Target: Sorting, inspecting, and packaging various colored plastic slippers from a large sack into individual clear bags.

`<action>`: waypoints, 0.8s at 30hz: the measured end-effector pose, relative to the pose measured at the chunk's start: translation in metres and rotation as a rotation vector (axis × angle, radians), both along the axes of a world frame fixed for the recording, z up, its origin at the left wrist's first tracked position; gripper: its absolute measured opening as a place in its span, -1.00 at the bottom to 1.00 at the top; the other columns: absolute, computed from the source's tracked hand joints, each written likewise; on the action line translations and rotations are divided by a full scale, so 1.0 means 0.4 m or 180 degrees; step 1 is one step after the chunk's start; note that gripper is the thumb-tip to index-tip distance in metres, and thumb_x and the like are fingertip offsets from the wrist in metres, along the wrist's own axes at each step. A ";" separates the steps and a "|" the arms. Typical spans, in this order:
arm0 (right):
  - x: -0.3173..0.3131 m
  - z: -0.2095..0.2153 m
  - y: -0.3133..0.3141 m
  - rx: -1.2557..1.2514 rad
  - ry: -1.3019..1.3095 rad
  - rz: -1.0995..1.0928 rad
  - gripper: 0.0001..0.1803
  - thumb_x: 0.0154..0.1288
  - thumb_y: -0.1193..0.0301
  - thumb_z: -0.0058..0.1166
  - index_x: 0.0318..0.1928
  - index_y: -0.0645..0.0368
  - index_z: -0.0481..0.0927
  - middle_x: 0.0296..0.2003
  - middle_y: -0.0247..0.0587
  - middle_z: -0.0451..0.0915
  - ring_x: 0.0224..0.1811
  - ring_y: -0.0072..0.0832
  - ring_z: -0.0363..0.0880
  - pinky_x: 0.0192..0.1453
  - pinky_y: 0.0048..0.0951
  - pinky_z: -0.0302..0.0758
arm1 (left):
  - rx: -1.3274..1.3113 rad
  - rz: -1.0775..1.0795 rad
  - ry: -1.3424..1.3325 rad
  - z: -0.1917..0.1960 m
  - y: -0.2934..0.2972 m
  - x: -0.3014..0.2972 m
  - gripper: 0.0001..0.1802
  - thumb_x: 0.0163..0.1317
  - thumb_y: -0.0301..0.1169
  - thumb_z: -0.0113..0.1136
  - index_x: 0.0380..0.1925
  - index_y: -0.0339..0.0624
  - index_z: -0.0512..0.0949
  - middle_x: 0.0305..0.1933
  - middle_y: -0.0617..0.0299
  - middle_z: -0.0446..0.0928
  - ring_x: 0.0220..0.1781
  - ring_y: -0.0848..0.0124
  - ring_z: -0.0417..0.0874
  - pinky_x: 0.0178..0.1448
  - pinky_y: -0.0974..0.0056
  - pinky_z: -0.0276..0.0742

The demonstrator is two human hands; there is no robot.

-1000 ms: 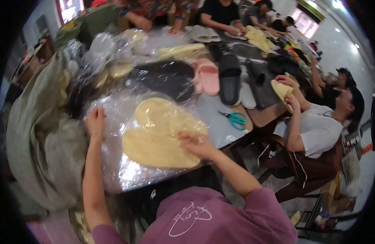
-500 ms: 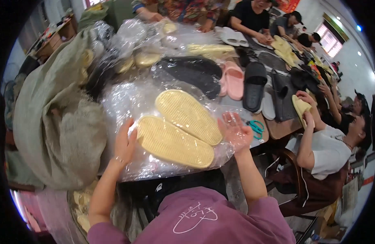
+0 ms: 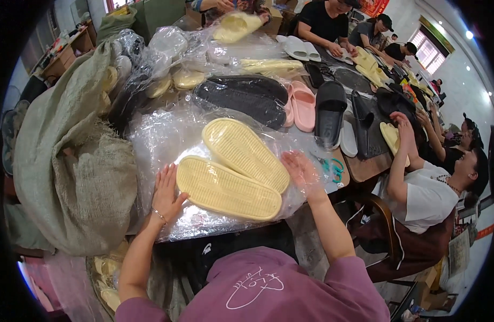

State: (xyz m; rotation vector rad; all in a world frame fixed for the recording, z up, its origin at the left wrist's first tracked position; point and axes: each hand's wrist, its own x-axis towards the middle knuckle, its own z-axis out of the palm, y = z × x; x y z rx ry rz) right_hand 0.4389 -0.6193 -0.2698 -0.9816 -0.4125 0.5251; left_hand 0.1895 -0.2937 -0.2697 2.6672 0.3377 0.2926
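Observation:
Two pale yellow slippers lie side by side with ribbed soles up, one (image 3: pixel 228 188) nearer me and one (image 3: pixel 247 153) farther off. Both rest on a clear plastic bag (image 3: pixel 156 134) spread over the table. My left hand (image 3: pixel 169 190) lies flat and open on the plastic, its fingers beside the near slipper's left end. My right hand (image 3: pixel 301 174) is open at the slippers' right end, with clear film over part of it. Neither hand grips anything. Teal-handled scissors (image 3: pixel 336 170) lie right of my right hand, partly under film.
A grey-green woven sack (image 3: pixel 70 166) bulges along the left. Beyond the slippers are a bagged black pair (image 3: pixel 241 99), pink slippers (image 3: pixel 302 107) and a black slide (image 3: pixel 331 112). A seated co-worker (image 3: pixel 426 188) handles a yellow slipper at right; others work farther back.
My left hand has come down from an upright pose to lie flat on the plastic. My right hand has shifted slightly left, against the slippers' end. Across the table, a person lifts a bagged yellow slipper.

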 end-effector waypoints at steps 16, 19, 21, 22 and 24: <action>-0.126 0.135 0.083 -0.1419 -0.0229 0.0503 -0.14 -0.05 0.39 0.43 0.20 0.30 0.17 -0.02 0.01 0.53 -0.05 -0.42 0.56 -0.02 -0.42 0.53 | 0.0293 -0.0122 -0.0019 -0.016 0.000 -0.004 -0.09 0.24 0.13 -0.15 0.38 -0.34 -0.02 0.46 -0.12 -0.02 0.52 -0.02 -0.14 0.53 -0.05 -0.39; -0.110 0.178 0.072 -0.0953 0.0056 0.0636 0.02 0.03 0.56 0.33 0.35 0.22 -0.13 0.09 -0.02 0.42 0.05 -0.36 0.50 0.00 -0.40 0.55 | 0.0272 -0.0264 -0.0126 -0.027 0.011 0.003 -0.09 0.23 0.06 -0.02 0.38 -0.35 -0.01 0.46 -0.15 -0.02 0.51 -0.06 -0.13 0.52 -0.05 -0.35; -0.113 0.293 0.074 -0.1131 -0.0413 0.0370 -0.05 0.01 0.59 0.33 0.30 0.21 -0.06 0.03 -0.07 0.46 0.00 -0.37 0.53 -0.03 -0.42 0.56 | 0.0687 -0.0283 0.0164 -0.013 -0.003 0.005 -0.09 0.20 0.01 0.07 0.37 -0.35 0.00 0.45 -0.16 -0.02 0.50 -0.08 -0.11 0.52 -0.05 -0.33; -0.123 0.359 0.074 -0.1314 -0.0870 0.0091 -0.11 0.00 0.62 0.32 0.26 0.19 0.00 -0.02 -0.11 0.49 -0.05 -0.38 0.56 -0.05 -0.44 0.57 | 0.1091 -0.0312 0.0464 -0.003 -0.012 0.004 -0.09 0.17 -0.05 0.16 0.36 -0.36 0.02 0.44 -0.17 -0.01 0.50 -0.10 -0.10 0.52 -0.05 -0.30; -0.136 0.446 0.083 -0.0994 -0.1169 -0.0204 -0.18 -0.01 0.64 0.31 0.20 0.17 0.08 -0.06 -0.19 0.52 -0.07 -0.41 0.57 -0.08 -0.46 0.57 | 0.1098 -0.0293 0.0346 -0.004 -0.018 0.006 -0.06 0.12 -0.10 0.24 0.35 -0.36 0.03 0.43 -0.18 0.01 0.49 -0.11 -0.09 0.52 -0.04 -0.27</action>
